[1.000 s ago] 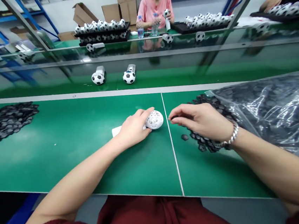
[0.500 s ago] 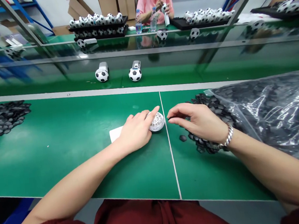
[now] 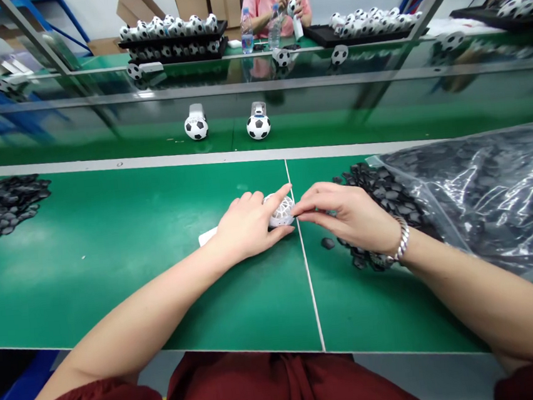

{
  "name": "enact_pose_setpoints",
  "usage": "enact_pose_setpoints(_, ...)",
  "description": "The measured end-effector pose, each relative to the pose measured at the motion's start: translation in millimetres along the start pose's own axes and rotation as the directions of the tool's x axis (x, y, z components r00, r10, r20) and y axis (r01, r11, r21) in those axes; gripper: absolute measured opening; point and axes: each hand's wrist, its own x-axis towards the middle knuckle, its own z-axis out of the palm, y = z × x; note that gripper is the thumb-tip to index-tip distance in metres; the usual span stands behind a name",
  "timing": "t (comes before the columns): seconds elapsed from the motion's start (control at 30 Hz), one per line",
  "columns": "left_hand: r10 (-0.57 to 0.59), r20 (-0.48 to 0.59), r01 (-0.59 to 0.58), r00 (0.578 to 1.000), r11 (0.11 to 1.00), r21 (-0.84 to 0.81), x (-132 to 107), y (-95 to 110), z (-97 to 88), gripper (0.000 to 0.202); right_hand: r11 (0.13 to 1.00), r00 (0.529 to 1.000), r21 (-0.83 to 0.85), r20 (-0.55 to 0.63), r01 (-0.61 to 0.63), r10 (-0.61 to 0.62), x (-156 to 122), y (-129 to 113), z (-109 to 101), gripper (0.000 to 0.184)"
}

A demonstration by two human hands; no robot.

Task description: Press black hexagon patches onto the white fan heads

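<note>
A white rounded shell with a football-panel lattice [image 3: 283, 211] lies on the green table, its white handle-like part [image 3: 207, 236] reaching left beneath my wrist. My left hand [image 3: 249, 224] is wrapped over this shell, index finger along its far side and thumb along the near side. At the shell's right edge, my right hand [image 3: 343, 208] pinches a small black piece [image 3: 295, 215], mostly hidden by the fingertips. Under and behind that hand spreads a pile of black panel pieces [image 3: 383, 189]. One loose black piece [image 3: 328, 243] lies just left of the pile.
A clear plastic bag of black pieces [image 3: 497, 203] covers the right side. Another black pile [image 3: 3, 206] lies far left. Two football-headed devices [image 3: 196, 126] [image 3: 258, 125] rest on the belt [image 3: 358, 122] beyond the table. Across it, a person in pink [image 3: 270, 1] handles a similar device near filled trays.
My right hand has moved slightly left, bringing the black piece to the shell's edge. My left thumb has extended along the shell. The two devices on the belt have shifted right.
</note>
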Motion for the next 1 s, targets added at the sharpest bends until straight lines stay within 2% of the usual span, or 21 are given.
enact_pose_setpoints(0.13,0.008,-0.014,-0.008,1.000,1.000,0.013,-0.5,2.0,-0.5,0.068,0.998,0.996,-0.018,0.071,0.055,-0.054,-0.5,-0.4,7.5,0.017)
enact_pose_setpoints(0.27,-0.008,0.004,0.008,1.000,1.000,-0.005,-2.0,2.8,-0.5,0.072,0.980,0.984,-0.141,0.132,0.139,-0.120,0.7,0.1,16.4,0.013)
enact_pose_setpoints(0.43,0.008,0.019,-0.007,1.000,0.996,-0.085,-2.7,0.3,-2.0,0.079,0.950,0.972,-0.208,0.071,0.233,-0.223,2.2,3.1,24.0,0.013)
enact_pose_setpoints(0.6,0.009,0.025,-0.005,1.000,0.989,-0.150,-2.5,-1.2,-3.1,0.066,0.967,0.985,-0.186,0.001,0.172,-0.175,1.4,5.1,25.8,0.009)
enact_pose_setpoints(0.83,0.013,0.023,-0.008,1.000,0.979,-0.203,-2.3,-3.3,-4.3,0.066,0.987,0.992,-0.109,-0.032,0.120,-0.124,0.6,7.6,27.2,0.008)
enact_pose_setpoints(0.9,0.009,0.031,-0.002,0.999,0.975,-0.222,-1.9,-3.8,-4.7,0.065,0.994,0.994,-0.086,-0.079,0.070,-0.077,0.5,9.4,27.4,0.014)
enact_pose_setpoints(1.0,-0.007,0.042,0.017,0.999,0.970,-0.244,-1.1,-4.2,-5.7,0.064,0.997,0.995,-0.067,-0.101,-0.029,0.022,0.2,13.8,28.2,0.037)
